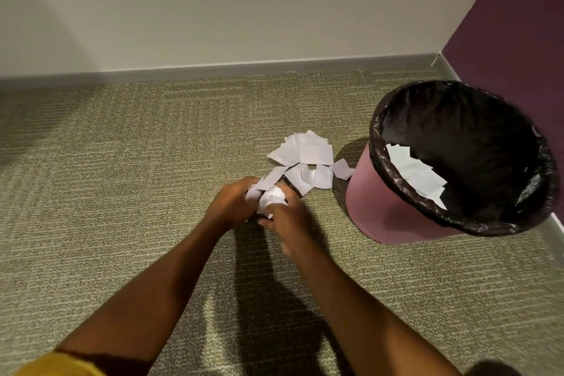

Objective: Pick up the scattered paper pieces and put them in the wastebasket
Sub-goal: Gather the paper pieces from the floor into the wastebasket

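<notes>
Both hands, left hand [235, 203] and right hand [285, 217], close around a crumpled wad of paper pieces [270, 197] just beside the wastebasket [396, 217]; light, limp scraps, best gathered by cupping from opposite sides.

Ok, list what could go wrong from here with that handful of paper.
1. Both hands, left hand and right hand, bunch a loose wad of paper with a slip poking out; bits may drop on the way to the wastebasket.
2. The basket leans against the purple wall; a bump could shift or tip it.
3. The pile on the carpet could get scattered by a sweeping arm.
</notes>
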Available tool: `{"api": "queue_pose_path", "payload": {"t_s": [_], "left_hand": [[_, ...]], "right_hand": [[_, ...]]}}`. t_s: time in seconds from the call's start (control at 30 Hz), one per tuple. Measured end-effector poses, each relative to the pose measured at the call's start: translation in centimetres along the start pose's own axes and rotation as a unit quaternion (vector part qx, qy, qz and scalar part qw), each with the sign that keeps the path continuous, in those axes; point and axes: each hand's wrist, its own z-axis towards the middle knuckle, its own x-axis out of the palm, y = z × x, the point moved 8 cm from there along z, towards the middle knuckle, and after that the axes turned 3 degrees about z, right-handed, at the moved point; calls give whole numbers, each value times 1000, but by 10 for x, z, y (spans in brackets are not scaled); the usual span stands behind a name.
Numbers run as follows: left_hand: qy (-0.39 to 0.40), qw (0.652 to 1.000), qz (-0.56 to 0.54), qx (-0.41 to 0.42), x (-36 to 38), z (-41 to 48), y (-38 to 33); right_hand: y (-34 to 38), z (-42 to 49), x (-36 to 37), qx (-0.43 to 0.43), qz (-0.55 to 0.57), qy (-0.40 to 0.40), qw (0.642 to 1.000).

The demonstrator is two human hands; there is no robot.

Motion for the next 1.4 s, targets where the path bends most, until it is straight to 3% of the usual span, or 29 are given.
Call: {"api": "queue_pose_path", "payload": {"t_s": [0.13,0.4,0.5,0.73,1.0,1.4], "left_hand": [[7,999,-13,39,-1,-5,-14],[11,999,-34,-16,-10,-6,-12],[2,990,-131,-45,-19,-5,-7],[3,932,-348,-101,-45,-3,-29],[61,902,-426,-38,-94,-6,-104],[82,857,-501,87,-126,-6,-262]], "right_hand": [[5,-5,9,13,25,48,998],[15,-13,4,-2,48,47,998],[27,-19,0,-4,60,44,997],[68,-30,-7,-16,115,27,993],[149,-79,-1,-57,145,88,984],[296,-167,-54,-196,89,48,975]]}}
